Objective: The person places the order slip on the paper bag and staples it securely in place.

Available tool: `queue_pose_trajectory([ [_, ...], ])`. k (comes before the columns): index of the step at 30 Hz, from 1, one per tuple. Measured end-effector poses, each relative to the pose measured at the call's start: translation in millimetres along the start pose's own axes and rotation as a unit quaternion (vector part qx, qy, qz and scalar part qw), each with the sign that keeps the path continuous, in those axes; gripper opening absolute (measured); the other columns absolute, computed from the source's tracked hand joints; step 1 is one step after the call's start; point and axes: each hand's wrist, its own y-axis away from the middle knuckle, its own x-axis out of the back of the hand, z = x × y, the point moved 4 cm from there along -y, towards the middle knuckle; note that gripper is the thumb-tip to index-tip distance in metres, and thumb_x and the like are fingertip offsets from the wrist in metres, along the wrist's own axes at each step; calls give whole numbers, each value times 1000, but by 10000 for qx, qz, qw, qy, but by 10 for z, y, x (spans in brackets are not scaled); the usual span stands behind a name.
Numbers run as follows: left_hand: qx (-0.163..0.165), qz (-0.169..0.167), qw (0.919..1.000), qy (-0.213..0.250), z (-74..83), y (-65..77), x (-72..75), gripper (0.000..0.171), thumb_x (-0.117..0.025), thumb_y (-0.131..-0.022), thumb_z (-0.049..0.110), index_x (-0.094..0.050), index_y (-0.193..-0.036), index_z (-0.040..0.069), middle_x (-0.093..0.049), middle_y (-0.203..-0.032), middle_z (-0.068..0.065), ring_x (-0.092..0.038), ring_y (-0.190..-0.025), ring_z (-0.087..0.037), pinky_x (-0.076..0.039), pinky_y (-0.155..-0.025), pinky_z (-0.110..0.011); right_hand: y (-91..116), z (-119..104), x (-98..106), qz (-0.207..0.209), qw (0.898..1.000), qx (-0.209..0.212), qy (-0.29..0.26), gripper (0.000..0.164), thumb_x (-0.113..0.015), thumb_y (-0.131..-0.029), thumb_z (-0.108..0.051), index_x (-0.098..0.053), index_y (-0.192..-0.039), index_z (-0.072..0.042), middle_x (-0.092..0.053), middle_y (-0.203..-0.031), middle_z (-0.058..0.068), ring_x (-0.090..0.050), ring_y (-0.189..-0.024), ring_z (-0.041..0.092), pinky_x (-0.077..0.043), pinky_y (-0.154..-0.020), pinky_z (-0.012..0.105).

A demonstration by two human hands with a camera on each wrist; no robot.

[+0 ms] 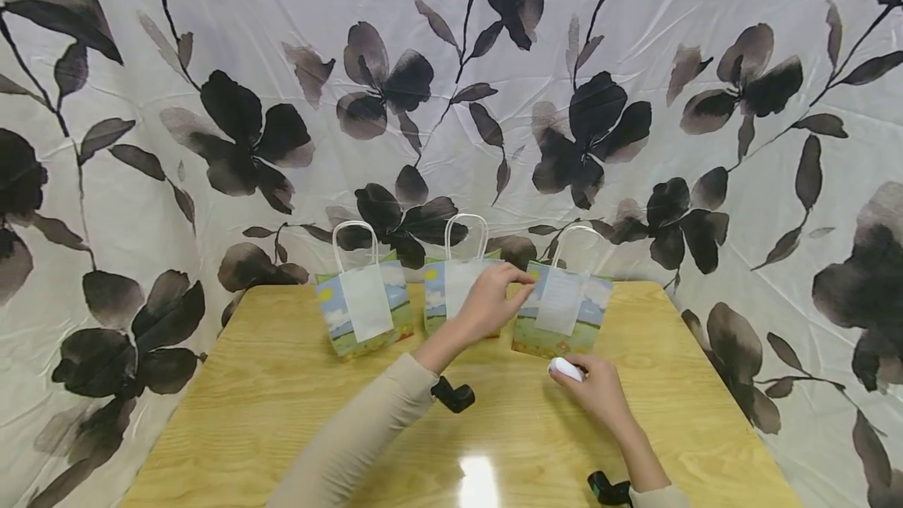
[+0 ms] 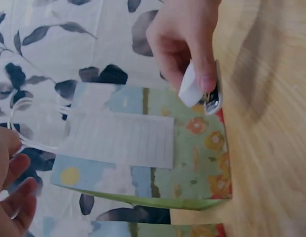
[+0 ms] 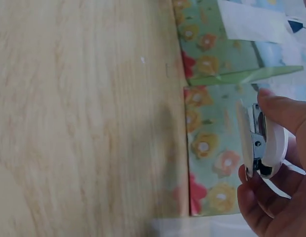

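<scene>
My right hand (image 1: 596,386) holds a small white stapler (image 3: 271,143), thumb on one side and fingers on the other, low in front of the right paper bag (image 1: 525,335). That bag is printed with sky, grass and flowers. A lined white paper (image 2: 123,140) lies against its upper front, below the white twisted handles (image 1: 580,230). My left hand (image 1: 490,300) reaches in front of the middle bag (image 1: 435,320), its loosely bent fingers near the right bag's upper left corner. Nothing shows between its thumb and fingers.
A matching left bag (image 1: 402,312) stands at the table's back edge, with a white paper (image 1: 367,304) on its front. The middle bag carries a white paper (image 1: 458,281) too. Behind the wooden table (image 1: 282,414) hangs a floral cloth (image 1: 494,139).
</scene>
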Motion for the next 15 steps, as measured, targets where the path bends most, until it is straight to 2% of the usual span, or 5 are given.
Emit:
queue_pose_trajectory([
  [7,452,-723,9957,350,-146,490,-5,15,-62,-98,19,-75,-103,13,-69,-98,4,-64,-92,-11,-51,-79,-27,47,85,-110,-310,9992,-262,63,21,-82,-81,-24,-75,-96,-12,-70,-90,1,-61,-74,12,-49,-62,30],
  [11,687,-1068,9912,374,-265,785,11,15,-61,-98,18,-74,-104,14,-68,-98,5,-62,-88,-6,-51,-78,-27,50,114,-183,-477,9979,-393,189,26,-82,-81,-26,-74,-99,-9,-70,-94,3,-61,-76,12,-49,-61,29],
  [15,844,-1300,9877,227,-387,1092,25,14,-61,-98,20,-74,-104,16,-67,-98,7,-61,-87,-5,-51,-76,-26,51,111,-249,-669,9967,-435,150,24,-81,-81,-26,-75,-98,-10,-70,-93,2,-60,-75,13,-49,-62,31],
])
